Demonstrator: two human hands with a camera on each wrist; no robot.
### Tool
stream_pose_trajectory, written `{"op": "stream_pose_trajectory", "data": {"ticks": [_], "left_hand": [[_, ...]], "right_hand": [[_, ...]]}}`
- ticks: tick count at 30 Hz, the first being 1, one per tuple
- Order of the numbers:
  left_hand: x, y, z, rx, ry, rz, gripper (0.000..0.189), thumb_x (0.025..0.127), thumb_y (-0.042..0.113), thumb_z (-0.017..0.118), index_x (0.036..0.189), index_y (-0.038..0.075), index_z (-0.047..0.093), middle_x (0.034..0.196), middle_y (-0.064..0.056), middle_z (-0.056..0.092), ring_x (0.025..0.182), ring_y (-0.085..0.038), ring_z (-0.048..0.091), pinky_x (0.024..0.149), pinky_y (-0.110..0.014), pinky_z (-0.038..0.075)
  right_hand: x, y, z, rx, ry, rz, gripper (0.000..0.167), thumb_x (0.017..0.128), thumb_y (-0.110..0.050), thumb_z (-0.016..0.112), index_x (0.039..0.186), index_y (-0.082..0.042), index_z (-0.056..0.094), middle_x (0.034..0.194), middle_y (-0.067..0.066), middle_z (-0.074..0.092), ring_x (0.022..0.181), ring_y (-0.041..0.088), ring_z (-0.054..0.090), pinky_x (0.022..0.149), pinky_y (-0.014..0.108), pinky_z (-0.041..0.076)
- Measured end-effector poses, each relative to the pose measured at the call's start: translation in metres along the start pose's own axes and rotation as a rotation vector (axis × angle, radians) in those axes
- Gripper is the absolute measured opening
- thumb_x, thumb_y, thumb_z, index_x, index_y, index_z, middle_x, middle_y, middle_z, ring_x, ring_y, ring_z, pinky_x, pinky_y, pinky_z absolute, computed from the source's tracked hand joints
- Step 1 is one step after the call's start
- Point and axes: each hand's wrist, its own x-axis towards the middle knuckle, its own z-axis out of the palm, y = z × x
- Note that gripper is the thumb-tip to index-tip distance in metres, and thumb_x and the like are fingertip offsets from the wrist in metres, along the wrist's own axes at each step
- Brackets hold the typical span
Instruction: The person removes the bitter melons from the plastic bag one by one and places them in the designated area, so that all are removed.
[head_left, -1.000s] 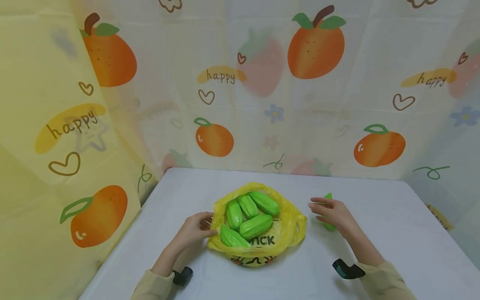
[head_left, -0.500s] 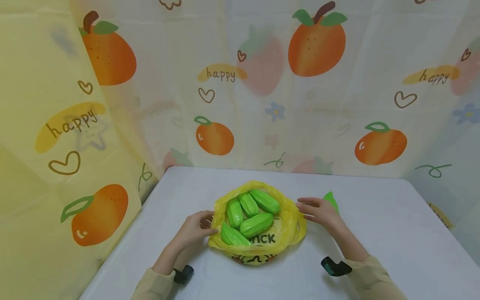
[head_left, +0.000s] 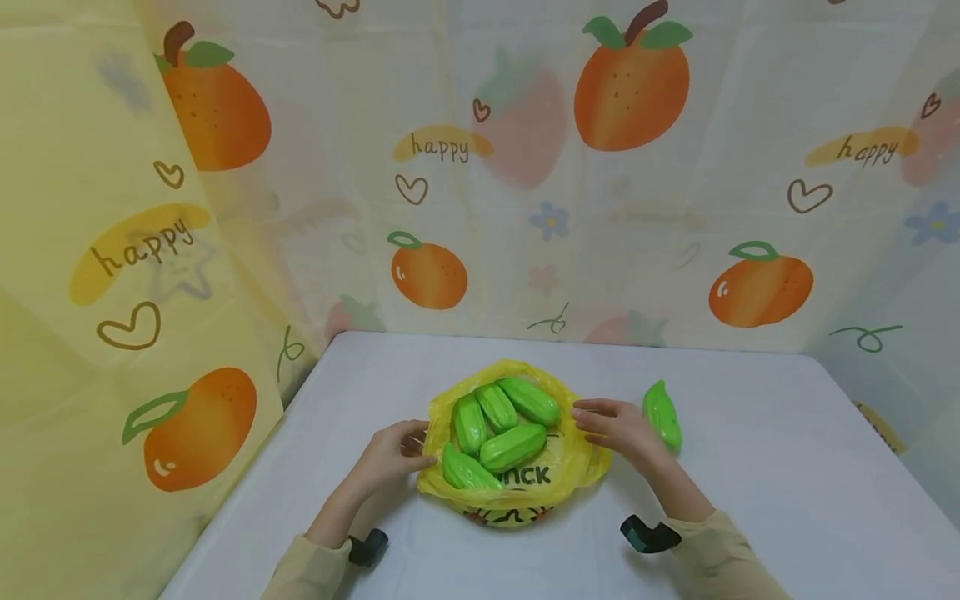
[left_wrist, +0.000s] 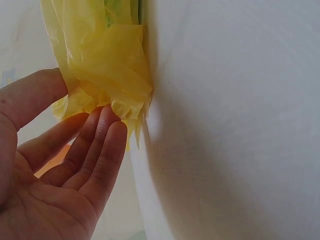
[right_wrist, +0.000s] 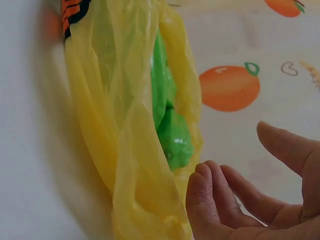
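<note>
A yellow plastic bag (head_left: 577,460) with dark printing lies mouth up on the table. Several glossy green, ridged, gourd-like vegetables (head_left: 513,448) rest inside it. My left hand (head_left: 386,452) is at the bag's left rim, thumb and relaxed fingers either side of the crumpled plastic; the left wrist view shows its fingertips (left_wrist: 117,131) right at the yellow film. At the bag's right rim is my right hand (head_left: 618,429), its fingers loosely bent and nothing between them and the thumb. Another green gourd-like vegetable (head_left: 663,417) lies on the table beyond the right hand.
The table (head_left: 757,450) has a white cover. Behind it hangs a pale curtain (head_left: 337,150) printed with oranges, and a yellowish one (head_left: 45,375) hangs at the left. Each wrist carries a dark camera, such as the right wrist camera (head_left: 649,534).
My right hand has moved left from over the lone green vegetable to the bag's right rim, uncovering that vegetable. My left hand has stayed at the bag's left rim.
</note>
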Motion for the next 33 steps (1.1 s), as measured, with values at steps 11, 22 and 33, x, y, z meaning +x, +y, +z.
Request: {"op": "stream_pose_trajectory", "data": {"ticks": [11, 22, 33], "left_hand": [[0.003, -0.001, 0.001, 0.001, 0.001, -0.015, 0.053, 0.075, 0.02, 0.081, 0.123, 0.01, 0.061, 0.102, 0.0, 0.066, 0.088, -0.014, 0.062, 0.077, -0.031, 0.052], [0.002, 0.001, 0.0, -0.008, -0.001, -0.023, 0.053, 0.074, 0.02, 0.081, 0.122, 0.008, 0.061, 0.101, -0.001, 0.067, 0.088, -0.015, 0.062, 0.078, -0.033, 0.053], [0.002, -0.001, 0.0, -0.003, 0.003, -0.015, 0.054, 0.074, 0.02, 0.081, 0.123, 0.007, 0.061, 0.102, -0.001, 0.067, 0.088, -0.014, 0.062, 0.077, -0.032, 0.053]], "right_hand": [[0.003, 0.004, 0.022, 0.013, -0.072, -0.009, 0.054, 0.092, -0.026, 0.062, 0.128, 0.013, 0.05, 0.122, 0.025, 0.06, 0.11, 0.032, 0.062, 0.09, 0.037, 0.052], [0.004, 0.009, 0.032, -0.012, -0.095, 0.006, 0.048, 0.09, -0.026, 0.065, 0.119, 0.012, 0.058, 0.108, 0.021, 0.068, 0.1, 0.028, 0.067, 0.086, 0.036, 0.054], [0.009, 0.016, 0.045, -0.029, -0.073, 0.042, 0.05, 0.089, -0.023, 0.066, 0.122, 0.014, 0.055, 0.111, 0.023, 0.066, 0.101, 0.032, 0.067, 0.086, 0.038, 0.054]]}}
